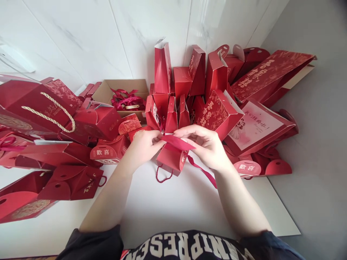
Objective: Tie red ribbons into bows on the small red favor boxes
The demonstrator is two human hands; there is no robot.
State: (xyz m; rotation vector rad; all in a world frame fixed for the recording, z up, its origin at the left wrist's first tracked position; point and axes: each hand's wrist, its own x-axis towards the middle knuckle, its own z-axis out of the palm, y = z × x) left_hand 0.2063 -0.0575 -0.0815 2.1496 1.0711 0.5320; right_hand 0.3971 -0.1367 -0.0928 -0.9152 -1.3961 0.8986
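Observation:
A small red gift box with a dark red cord handle lies on the white table in front of me. Across its top runs a crimson ribbon. My left hand pinches the ribbon at its left end, thumb against fingers. On the other side my right hand has its thumb and bent fingers closed around the ribbon near the box's right edge. A loose ribbon tail hangs from there to the table below my right palm. The fingertips of my right hand are partly hidden by the ribbon.
Behind the box stand several red paper bags against the marbled wall. An open cardboard box holds a heap of ribbons. More red boxes and a bag with a rope handle crowd the left; a large bag leans right.

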